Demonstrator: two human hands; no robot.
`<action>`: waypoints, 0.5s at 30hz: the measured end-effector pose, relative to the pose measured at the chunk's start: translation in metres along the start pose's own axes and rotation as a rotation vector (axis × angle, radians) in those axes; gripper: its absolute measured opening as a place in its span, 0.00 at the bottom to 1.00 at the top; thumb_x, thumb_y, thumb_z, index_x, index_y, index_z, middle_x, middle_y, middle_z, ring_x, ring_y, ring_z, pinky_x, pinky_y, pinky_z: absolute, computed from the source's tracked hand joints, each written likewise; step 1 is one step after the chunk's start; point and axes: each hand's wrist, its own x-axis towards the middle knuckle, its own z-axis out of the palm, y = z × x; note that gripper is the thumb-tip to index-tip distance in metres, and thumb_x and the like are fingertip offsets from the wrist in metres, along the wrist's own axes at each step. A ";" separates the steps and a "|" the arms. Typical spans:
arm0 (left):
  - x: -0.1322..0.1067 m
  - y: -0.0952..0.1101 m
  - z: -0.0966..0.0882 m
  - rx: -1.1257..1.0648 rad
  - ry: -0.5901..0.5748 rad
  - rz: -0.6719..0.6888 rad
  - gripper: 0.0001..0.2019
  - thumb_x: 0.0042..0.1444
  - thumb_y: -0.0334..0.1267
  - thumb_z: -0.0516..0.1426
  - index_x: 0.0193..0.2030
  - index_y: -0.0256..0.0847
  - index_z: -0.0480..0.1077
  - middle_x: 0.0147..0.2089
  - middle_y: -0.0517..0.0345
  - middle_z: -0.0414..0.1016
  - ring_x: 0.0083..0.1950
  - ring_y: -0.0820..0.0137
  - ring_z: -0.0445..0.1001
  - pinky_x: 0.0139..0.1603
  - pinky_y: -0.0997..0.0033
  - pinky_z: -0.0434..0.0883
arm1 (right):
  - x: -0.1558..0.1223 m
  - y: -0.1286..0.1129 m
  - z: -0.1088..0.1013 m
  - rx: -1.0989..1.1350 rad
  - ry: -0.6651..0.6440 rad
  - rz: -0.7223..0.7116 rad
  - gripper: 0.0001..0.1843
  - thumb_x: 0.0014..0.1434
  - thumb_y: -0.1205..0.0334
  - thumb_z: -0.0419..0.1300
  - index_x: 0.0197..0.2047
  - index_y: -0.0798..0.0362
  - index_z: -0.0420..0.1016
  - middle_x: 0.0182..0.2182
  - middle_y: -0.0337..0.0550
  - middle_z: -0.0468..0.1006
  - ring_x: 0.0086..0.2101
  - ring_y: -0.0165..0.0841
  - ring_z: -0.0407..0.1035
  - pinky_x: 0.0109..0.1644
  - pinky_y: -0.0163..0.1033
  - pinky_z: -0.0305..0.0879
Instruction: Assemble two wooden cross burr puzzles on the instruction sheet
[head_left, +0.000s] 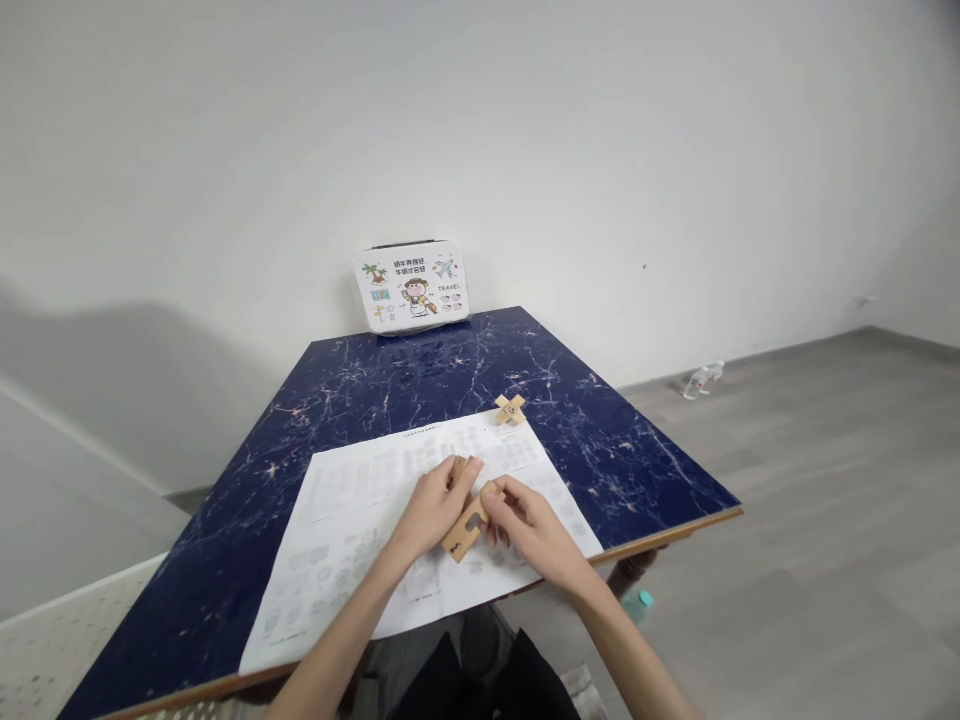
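Note:
My right hand (534, 530) pinches the upper end of a notched wooden puzzle piece (460, 544), a light brown bar with a dark marking on its lower end. The bar slants over the printed sheet (330, 530). Beside it my left hand (435, 508) is closed around another wooden piece, of which only a little shows between thumb and fingers. Whether the two pieces touch is hidden by my fingers. A cross-shaped wooden puzzle (511, 409) sits at the sheet's far right corner, with a small dark mark on its front.
The dark blue marbled table (420, 385) has a wooden front edge. A white case with cartoon prints (411, 290) leans against the wall at the back. Clear plastic bottles (701, 380) are on the floor to the right, and a teal-capped bottle (640, 604) stands below the table edge.

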 end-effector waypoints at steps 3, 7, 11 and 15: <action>0.005 -0.004 -0.007 0.258 0.068 0.041 0.21 0.64 0.59 0.53 0.30 0.44 0.61 0.27 0.61 0.70 0.29 0.66 0.70 0.31 0.69 0.60 | 0.001 0.003 0.000 0.035 0.054 0.003 0.24 0.68 0.36 0.55 0.36 0.50 0.68 0.29 0.38 0.74 0.26 0.31 0.68 0.33 0.38 0.64; 0.002 -0.001 -0.011 0.472 0.009 0.085 0.14 0.63 0.51 0.56 0.34 0.45 0.64 0.29 0.58 0.74 0.30 0.64 0.72 0.31 0.68 0.55 | 0.003 0.003 0.001 0.064 0.090 -0.007 0.25 0.66 0.34 0.55 0.36 0.49 0.68 0.27 0.37 0.71 0.25 0.32 0.67 0.31 0.38 0.64; -0.004 0.009 -0.015 0.613 0.010 0.150 0.08 0.62 0.46 0.58 0.37 0.45 0.67 0.34 0.54 0.78 0.32 0.62 0.75 0.30 0.67 0.54 | 0.003 0.001 0.001 0.084 0.124 -0.015 0.25 0.66 0.34 0.54 0.35 0.49 0.67 0.28 0.37 0.72 0.25 0.32 0.67 0.31 0.38 0.65; -0.003 0.012 -0.026 0.568 0.143 0.153 0.11 0.67 0.47 0.53 0.36 0.45 0.67 0.35 0.55 0.78 0.31 0.64 0.73 0.32 0.67 0.58 | 0.003 -0.001 0.001 0.083 0.162 -0.007 0.24 0.67 0.35 0.54 0.34 0.48 0.66 0.26 0.36 0.71 0.24 0.32 0.66 0.31 0.39 0.65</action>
